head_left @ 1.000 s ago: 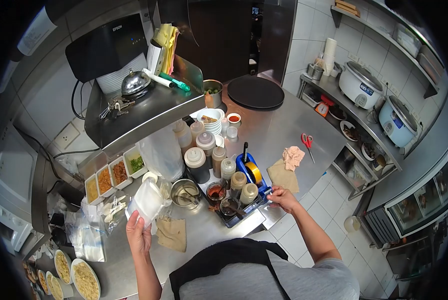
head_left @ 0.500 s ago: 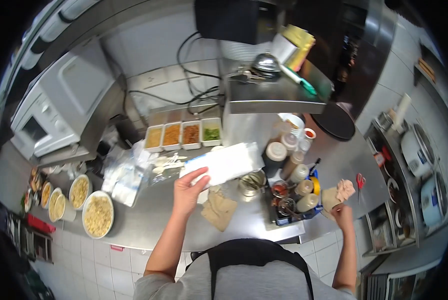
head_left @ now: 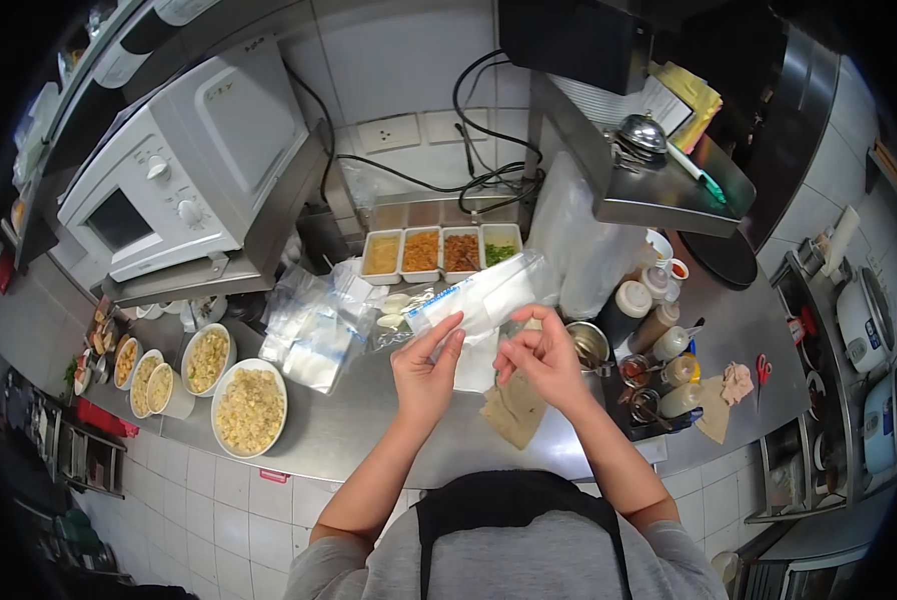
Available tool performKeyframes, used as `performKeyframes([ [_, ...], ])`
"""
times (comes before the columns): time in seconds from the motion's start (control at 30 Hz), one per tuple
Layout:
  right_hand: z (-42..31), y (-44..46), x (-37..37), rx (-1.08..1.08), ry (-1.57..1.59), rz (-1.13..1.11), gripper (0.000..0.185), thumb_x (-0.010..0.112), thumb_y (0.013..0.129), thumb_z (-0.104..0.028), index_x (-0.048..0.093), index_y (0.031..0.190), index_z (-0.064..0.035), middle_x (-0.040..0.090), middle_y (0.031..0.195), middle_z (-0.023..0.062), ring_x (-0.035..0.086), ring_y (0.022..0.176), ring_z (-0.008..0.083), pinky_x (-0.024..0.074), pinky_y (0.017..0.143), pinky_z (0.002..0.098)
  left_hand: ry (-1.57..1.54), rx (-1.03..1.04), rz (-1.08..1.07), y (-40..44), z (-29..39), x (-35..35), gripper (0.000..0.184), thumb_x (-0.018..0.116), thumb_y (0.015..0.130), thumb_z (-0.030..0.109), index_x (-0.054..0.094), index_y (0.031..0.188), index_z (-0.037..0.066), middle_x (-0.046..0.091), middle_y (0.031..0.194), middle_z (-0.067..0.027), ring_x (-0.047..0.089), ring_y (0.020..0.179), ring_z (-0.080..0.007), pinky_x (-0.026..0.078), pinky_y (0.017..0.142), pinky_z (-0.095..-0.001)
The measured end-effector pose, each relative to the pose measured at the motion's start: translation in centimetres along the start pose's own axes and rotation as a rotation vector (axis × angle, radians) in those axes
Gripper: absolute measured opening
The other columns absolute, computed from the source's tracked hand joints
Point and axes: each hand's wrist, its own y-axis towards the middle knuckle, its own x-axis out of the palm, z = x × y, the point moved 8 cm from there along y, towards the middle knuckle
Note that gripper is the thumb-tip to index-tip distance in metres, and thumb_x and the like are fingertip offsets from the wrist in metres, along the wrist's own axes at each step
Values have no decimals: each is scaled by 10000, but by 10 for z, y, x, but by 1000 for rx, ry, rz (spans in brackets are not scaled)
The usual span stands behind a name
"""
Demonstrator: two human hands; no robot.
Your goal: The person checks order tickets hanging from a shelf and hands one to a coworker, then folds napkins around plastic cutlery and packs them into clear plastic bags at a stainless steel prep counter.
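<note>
In my left hand [head_left: 426, 375], thumb and forefinger pinch the lower edge of a clear plastic packet [head_left: 503, 298] with white contents and blue print along one side. My right hand [head_left: 546, 362] is close by on the right, its fingers bent and apart just below the packet; I see nothing held in it. A white sheet-like item [head_left: 475, 368] lies between and beneath the hands. A brown cloth [head_left: 513, 412] rests on the counter near my right wrist. Behind the packet stand white tubs [head_left: 421, 255] of colored toppings.
Bowls of chopped food [head_left: 251, 408] and a pile of plastic bags [head_left: 313, 335] stand left, below a microwave [head_left: 183, 170]. Sauce bottles [head_left: 632, 305], a metal pot [head_left: 588, 345] and red scissors [head_left: 763, 370] are at right. A steel shelf [head_left: 673, 195] overhangs the back.
My right hand has come from the brown paper-like item at the right to beside the packet. The view has shifted left, and my left hand still holds the packet.
</note>
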Motion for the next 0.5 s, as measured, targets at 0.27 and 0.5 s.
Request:
performKeyframes([
  [0.27,34,38,29,-48,19,80,267,577,887,-52,322,963,-77,607,684,116,579,512,136,435,427,222,36,-33,78,3,-5,-38,223,673,820,78,687,1042,71,604,675,-22,394,529,-38,317,461,-211],
  [0.5,43,40,26,42,-145,260,339,624,874,-133,339,1035,-46,619,707,90,585,552,109,449,479,219,-35,17,130,-4,-6,-36,223,664,832,84,678,1052,56,664,792,-62,483,600,-40,349,470,-202],
])
